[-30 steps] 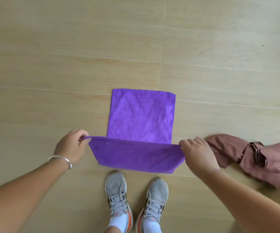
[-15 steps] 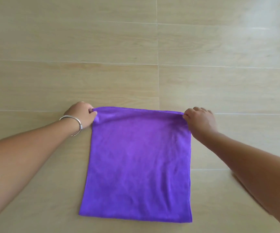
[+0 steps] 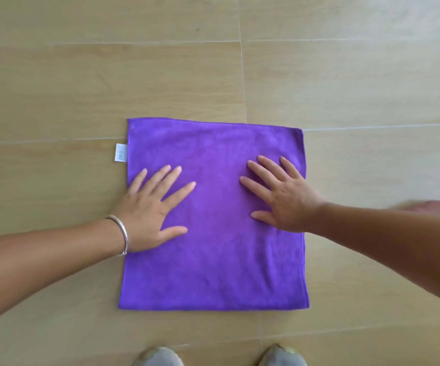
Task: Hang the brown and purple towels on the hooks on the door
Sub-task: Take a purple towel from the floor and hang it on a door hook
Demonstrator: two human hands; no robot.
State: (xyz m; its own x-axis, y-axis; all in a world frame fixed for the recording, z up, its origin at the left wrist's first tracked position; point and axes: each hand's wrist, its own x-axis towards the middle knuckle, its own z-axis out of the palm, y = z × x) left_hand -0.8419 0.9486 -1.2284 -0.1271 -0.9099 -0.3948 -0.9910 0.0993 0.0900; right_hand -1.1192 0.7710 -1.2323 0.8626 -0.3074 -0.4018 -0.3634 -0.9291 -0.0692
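The purple towel (image 3: 213, 260) is spread flat on the floor (image 3: 81, 75). It is pressed by the left hand (image 3: 150, 215) and right hand (image 3: 284, 196), fingers straight and splayed.

Floor (image 3: 345, 75): pale wood-look tiles with thin light grout lines.
Shoes (image 3: 158, 356): two grey toes at the bottom edge, apart.
Bracelet (image 3: 122, 231): thin silver bangle on a wrist.
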